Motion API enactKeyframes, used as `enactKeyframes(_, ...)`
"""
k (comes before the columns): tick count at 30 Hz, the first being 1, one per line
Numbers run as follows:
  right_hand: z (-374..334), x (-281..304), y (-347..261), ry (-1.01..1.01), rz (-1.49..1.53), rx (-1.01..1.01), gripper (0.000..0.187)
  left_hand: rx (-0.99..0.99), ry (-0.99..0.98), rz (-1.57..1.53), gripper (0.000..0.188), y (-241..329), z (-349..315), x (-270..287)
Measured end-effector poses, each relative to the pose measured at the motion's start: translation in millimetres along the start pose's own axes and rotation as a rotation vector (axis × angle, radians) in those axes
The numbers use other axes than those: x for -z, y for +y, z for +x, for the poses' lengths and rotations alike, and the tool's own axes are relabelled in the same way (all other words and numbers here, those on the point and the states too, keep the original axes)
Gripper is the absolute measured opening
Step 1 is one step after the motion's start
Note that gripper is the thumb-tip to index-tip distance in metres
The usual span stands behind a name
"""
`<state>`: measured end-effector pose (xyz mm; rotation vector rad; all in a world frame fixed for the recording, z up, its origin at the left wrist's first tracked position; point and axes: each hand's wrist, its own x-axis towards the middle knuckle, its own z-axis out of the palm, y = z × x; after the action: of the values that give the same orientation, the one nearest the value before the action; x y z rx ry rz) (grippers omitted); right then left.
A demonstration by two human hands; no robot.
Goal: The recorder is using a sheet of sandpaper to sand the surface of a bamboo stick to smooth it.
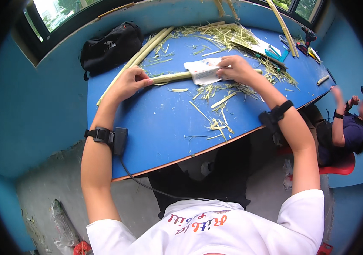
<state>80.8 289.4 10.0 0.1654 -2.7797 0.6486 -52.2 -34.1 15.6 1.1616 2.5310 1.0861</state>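
A pale green bamboo stick (172,78) lies level above the blue table (160,127), running between my two hands. At its left end, my left hand (127,84) pinches it with thumb and fingers. My right hand (239,70) grips a white sheet (204,71), folded over the stick's right part, with faint print on it. Whether it is paper or sandpaper I cannot tell. The sheet covers a stretch of the stick, and the stick's far end shows just past my right hand. Thin shavings (222,104) lie on the table below.
Long bamboo poles (147,46) lie beside a black bag (111,46) at the back left. Shavings heap up at the back (215,36). A cordless drill (309,37) and a teal tool (277,54) lie at the right. Another person (343,131) sits beyond the table's right edge.
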Motion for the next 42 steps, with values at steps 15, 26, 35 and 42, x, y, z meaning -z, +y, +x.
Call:
enactKeyframes(15, 37.7, -46.0, -43.6, 0.082, -0.154, 0.290, 0.019, 0.003, 0.005, 0.039, 0.022, -2.7, -1.8, 4.2)
enactKeyframes(26, -47.2, 44.0, 53.5, 0.056, -0.072, -0.099, 0.021, -0.027, 0.036, 0.044, 0.023, 11.3, -3.4, -0.7)
enactKeyframes(35, 35.3, -37.8, -37.8, 0.043, -0.195, 0.308, 0.020, -0.027, 0.048, 0.069, 0.022, 5.2, -3.3, 1.5)
enactKeyframes(42, 1.2, -0.6, 1.4, 0.015, -0.090, 0.064, 0.019, -0.017, 0.025, 0.031, 0.022, -2.2, -6.6, 7.3)
